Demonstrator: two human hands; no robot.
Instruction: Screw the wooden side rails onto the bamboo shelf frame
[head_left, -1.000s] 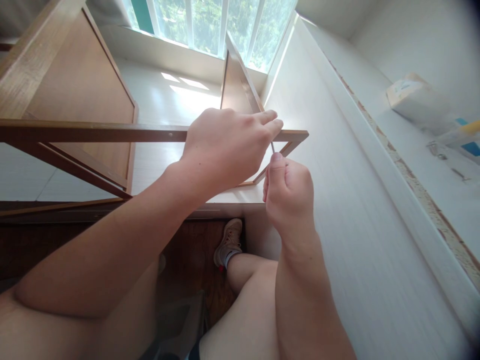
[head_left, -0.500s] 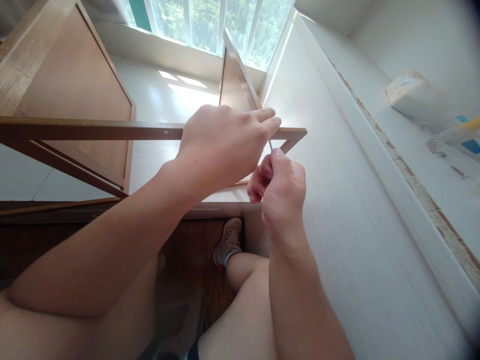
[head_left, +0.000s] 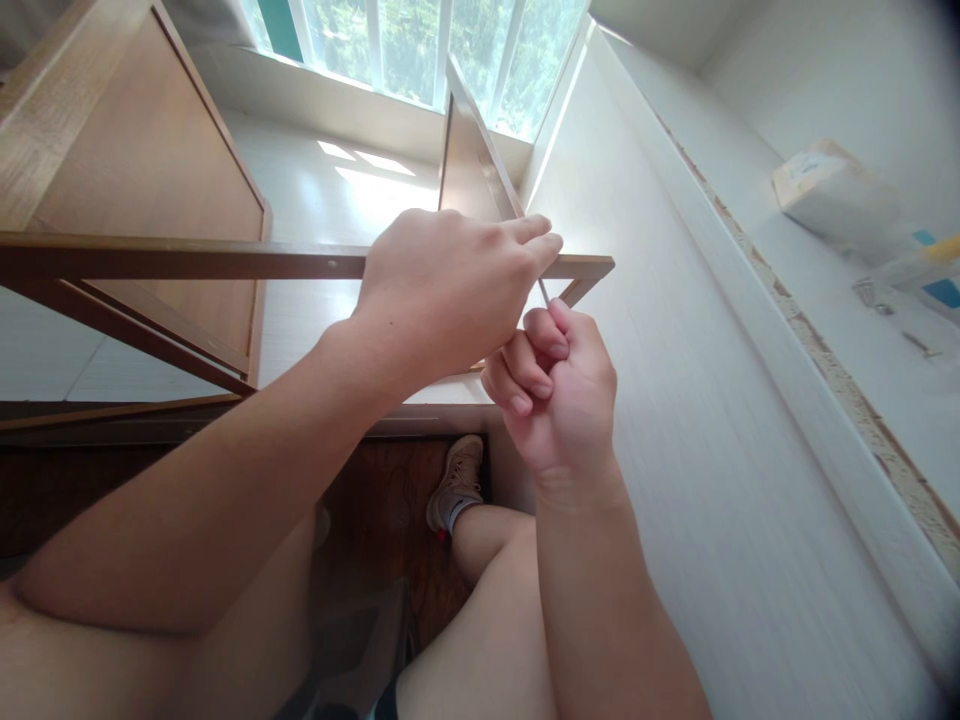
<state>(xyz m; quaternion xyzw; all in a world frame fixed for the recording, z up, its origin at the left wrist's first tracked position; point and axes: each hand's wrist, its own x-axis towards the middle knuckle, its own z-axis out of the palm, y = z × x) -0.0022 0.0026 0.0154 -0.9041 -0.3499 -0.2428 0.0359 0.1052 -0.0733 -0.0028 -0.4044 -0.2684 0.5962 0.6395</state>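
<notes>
My left hand (head_left: 450, 290) lies over the brown wooden rail (head_left: 187, 260) of a furniture frame near its right corner, fingers closed around the rail. My right hand (head_left: 559, 395) is curled into a fist just below that corner, gripping a thin metal tool (head_left: 542, 292) whose shaft rises from the fist to the rail's underside under my left fingertips. The tool's tip is hidden by my left fingers.
A wooden side panel (head_left: 150, 170) stands at the left and another panel (head_left: 469, 150) at the back by the window (head_left: 420, 50). A white board (head_left: 675, 400) runs along the right. A ledge holds a pale box (head_left: 832, 195) and small hardware (head_left: 874, 295). My foot (head_left: 457, 485) rests on the dark floor.
My right hand has rotated around the thin tool, palm and knuckles turning toward me, fingers curling tighter. My left hand and the frame stay put.
</notes>
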